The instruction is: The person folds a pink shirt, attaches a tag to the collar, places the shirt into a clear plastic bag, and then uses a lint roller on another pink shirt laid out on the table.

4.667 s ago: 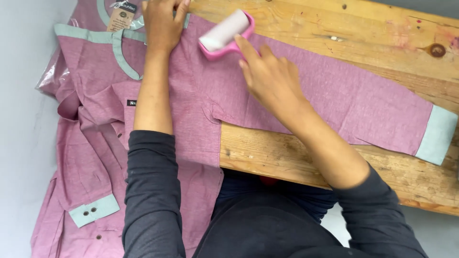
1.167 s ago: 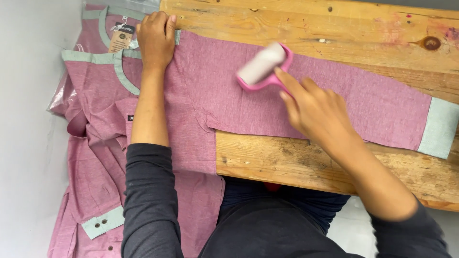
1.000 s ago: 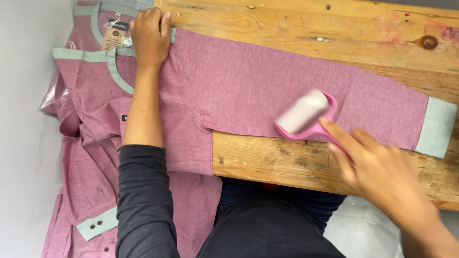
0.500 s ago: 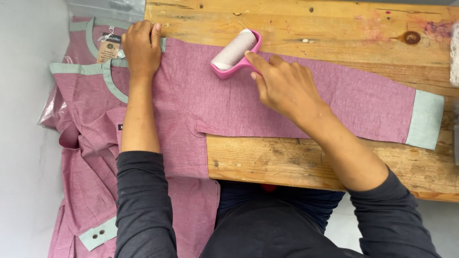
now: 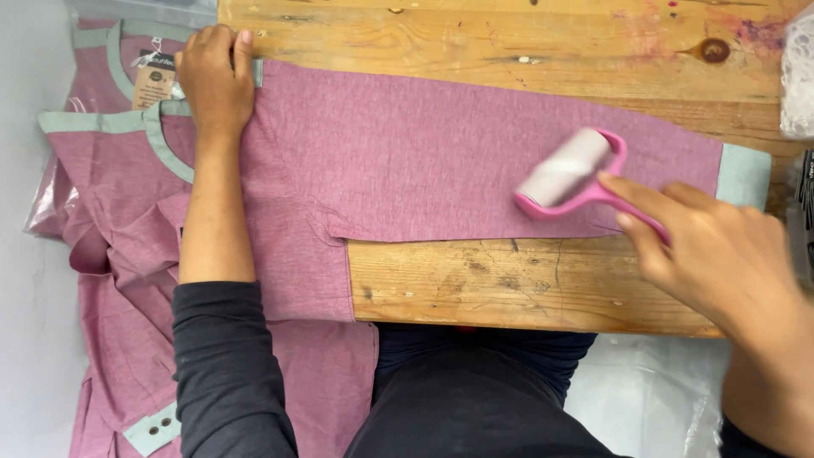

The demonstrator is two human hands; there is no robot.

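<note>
While the pink shirt (image 5: pixel 381 161) lay spread with one sleeve stretched flat across the wooden table (image 5: pixel 509 280), it read as light, thin, soft cloth, likely to bunch or slide under any drag, so it needed pinning near the shoulder, not lifting. Left hand (image 5: pixel 214 80) did just that: palm down, fingers flat and together, pressed on the shirt at the far left by the pale green collar trim (image 5: pixel 161 144), holding nothing, only weighing the fabric down. A brown hang tag (image 5: pixel 153 83) sat just left of that hand. Right hand (image 5: pixel 721 246) was closed around the pink handle of the lint roller (image 5: pixel 570 170), forefinger laid along the handle, rest of the grip partly blurred. Roller looked light and rigid, its whitish sticky drum probably tacky, best held by the handle only. Drum was touching the sleeve toward the right end, near the pale green cuff (image 5: pixel 742 174), tilted diagonally. Rest of the shirt hung off the table's left edge, with a second cuff (image 5: pixel 153 428) with buttons at the near left. Clear plastic wrap (image 5: pixel 797 72) showed at the far right edge.
</note>
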